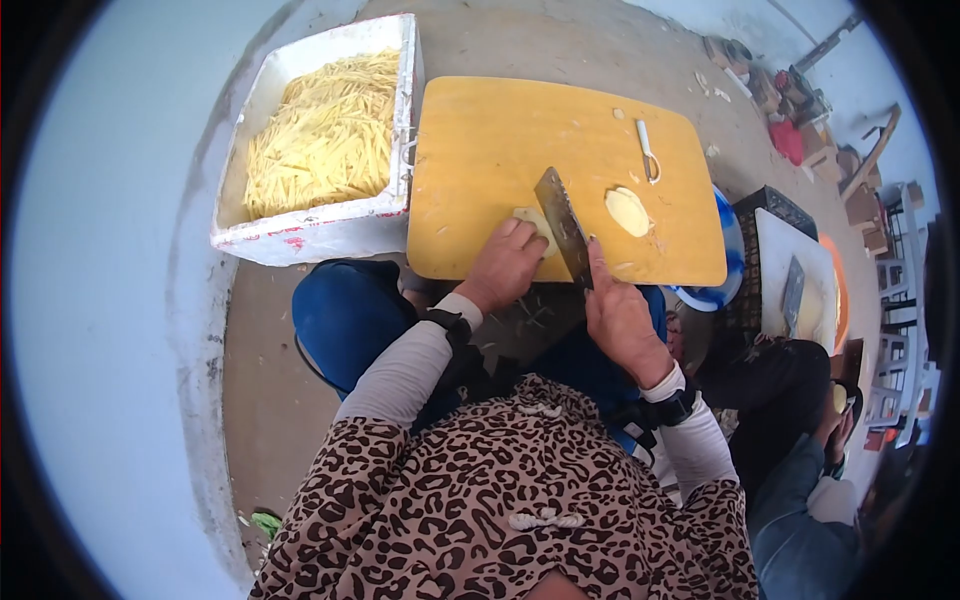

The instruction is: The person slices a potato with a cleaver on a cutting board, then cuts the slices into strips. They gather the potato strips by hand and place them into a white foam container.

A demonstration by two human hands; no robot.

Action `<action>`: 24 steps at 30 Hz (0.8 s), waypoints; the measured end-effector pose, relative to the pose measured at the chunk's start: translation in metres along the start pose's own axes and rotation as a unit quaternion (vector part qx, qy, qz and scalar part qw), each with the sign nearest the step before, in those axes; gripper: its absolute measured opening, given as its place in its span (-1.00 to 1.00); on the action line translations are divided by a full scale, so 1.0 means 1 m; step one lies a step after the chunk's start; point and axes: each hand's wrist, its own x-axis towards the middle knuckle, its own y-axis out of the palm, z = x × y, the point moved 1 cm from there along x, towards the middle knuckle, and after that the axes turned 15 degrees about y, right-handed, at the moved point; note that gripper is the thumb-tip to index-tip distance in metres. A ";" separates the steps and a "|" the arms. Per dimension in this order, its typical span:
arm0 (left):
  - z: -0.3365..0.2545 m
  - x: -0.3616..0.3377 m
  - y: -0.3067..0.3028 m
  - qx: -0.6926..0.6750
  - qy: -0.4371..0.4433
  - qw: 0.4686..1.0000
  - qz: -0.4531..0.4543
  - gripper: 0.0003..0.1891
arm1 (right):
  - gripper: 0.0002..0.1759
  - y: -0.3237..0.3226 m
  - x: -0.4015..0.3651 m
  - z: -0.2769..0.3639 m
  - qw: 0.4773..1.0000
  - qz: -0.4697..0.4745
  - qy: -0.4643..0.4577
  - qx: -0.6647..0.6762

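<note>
**Yellow cutting board (500, 125), cleaver (565, 225) in right hand (625, 315), pale piece (530, 216) under left hand (505, 262)**

Board was the biggest item, lying flat in front of the person's knees. White foam box (320, 238) stood just beside it, on the left, with a big heap of thin yellow strips (330, 130) inside. Off to the right: another person's dark-clothed leg (780, 390), plus a white board (778, 245) with a second blade (793, 285) on it. Blue basin (735, 255) sat partly hidden behind the yellow board's right edge.

Right hand: fingers closed around the cleaver's handle, index finger stretched along the blade. Handle itself mostly covered. Left hand: fingers bunched and curled, holding the pale piece down on the near part of the board, left of the blade. Cleaver tilted, far end leaning left, close to the left fingertips; couldn't tell if its edge touched the piece.

Smaller stuff: oval yellow slices (628, 212) lay right of the blade, apart from it. White-handled peeler (643, 140) lay beyond them, toward the far right corner. Tiny scraps were scattered around the board.
</note>
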 end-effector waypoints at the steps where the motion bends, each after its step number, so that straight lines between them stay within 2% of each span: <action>1: 0.000 0.001 -0.001 0.000 -0.002 1.000 -0.003 -0.78 | -0.27 -0.003 0.000 0.001 1.000 -0.005 0.001 0.014; 7: -0.003 0.004 -0.003 -0.007 -0.029 1.000 0.003 -0.80 | -0.27 -0.011 0.000 0.007 1.000 0.009 -0.006 0.003; 10: 0.000 0.004 0.001 0.010 -0.002 1.000 -0.020 -0.77 | -0.27 -0.007 0.000 0.006 1.000 0.013 -0.012 -0.012; 12: 0.003 0.001 0.007 -0.057 -0.029 0.998 0.016 -0.69 | -0.27 -0.006 0.001 0.006 1.000 0.006 -0.019 -0.010; 24: 0.003 0.004 0.009 -0.043 -0.040 0.998 0.014 -0.64 | -0.28 -0.020 0.010 0.004 0.998 0.010 -0.064 -0.026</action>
